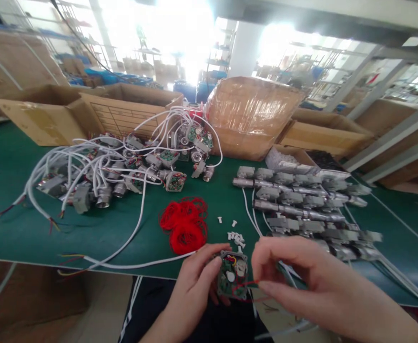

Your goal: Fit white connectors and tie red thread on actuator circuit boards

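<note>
Head view: left hand (pixel 194 281) is gripping a small circuit-board module (pixel 232 275) at the near edge of the green surface (pixel 12 162), fingers closed round its left side. Right hand (pixel 301 276) is pinching a red wire (pixel 246 285) coming off the module. Red wire coils (pixel 183 224) and white plugs (pixel 235 237) are lying just beyond; grey finished units (pixel 301 205) are stacking up right, white-cabled modules (pixel 123 171) far left, cardboard boxes (pixel 130 107) behind.

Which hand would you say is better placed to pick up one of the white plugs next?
Probably the right hand: it pinches only a thin red wire near the plugs, while the left hand grips the module.
</note>
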`<act>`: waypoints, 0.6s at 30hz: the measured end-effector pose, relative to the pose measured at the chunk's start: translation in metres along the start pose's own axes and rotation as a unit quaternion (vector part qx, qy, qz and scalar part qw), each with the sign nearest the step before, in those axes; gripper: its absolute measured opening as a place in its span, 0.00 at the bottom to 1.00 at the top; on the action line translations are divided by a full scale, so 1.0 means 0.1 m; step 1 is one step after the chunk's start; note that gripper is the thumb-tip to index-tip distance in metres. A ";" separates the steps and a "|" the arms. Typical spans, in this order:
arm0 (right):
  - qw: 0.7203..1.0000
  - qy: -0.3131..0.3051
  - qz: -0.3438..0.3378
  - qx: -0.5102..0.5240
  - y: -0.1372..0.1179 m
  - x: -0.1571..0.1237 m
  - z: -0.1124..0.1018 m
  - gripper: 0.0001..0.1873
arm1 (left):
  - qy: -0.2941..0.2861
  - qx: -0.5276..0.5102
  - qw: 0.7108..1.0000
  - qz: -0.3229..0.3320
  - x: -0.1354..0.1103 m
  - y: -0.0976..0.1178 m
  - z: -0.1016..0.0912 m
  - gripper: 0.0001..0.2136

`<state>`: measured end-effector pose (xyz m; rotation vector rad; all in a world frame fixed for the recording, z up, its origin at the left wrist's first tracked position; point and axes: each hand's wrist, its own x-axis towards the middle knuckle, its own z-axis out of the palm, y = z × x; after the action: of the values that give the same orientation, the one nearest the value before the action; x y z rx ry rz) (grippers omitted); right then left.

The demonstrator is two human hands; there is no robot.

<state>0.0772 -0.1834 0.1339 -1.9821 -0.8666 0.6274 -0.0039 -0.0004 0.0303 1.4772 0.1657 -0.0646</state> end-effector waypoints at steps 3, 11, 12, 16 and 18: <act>0.997 -0.066 0.025 -0.030 0.08 0.02 0.09 0.10 | 0.014 0.006 1.000 0.003 0.01 0.02 0.02 0.20; 0.982 -0.091 -0.038 -0.158 0.13 0.32 0.05 0.11 | 0.008 0.014 1.000 0.005 0.01 -0.03 0.05 0.23; 0.981 -0.092 -0.047 -0.166 0.12 0.35 0.04 0.11 | 0.023 0.018 1.000 0.009 0.01 -0.05 0.05 0.23; 0.984 -0.072 -0.046 -0.155 0.14 0.37 -0.02 0.10 | 0.027 0.029 0.999 -0.004 0.01 -0.04 0.04 0.23; 0.990 -0.039 -0.036 -0.131 0.19 0.34 -0.04 0.09 | -0.003 0.029 0.999 -0.017 0.03 -0.02 0.03 0.23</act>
<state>0.1082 -0.1665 0.1164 -2.1593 -1.1107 0.5768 -0.0012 -0.0038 0.0287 1.5317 0.1846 -0.1019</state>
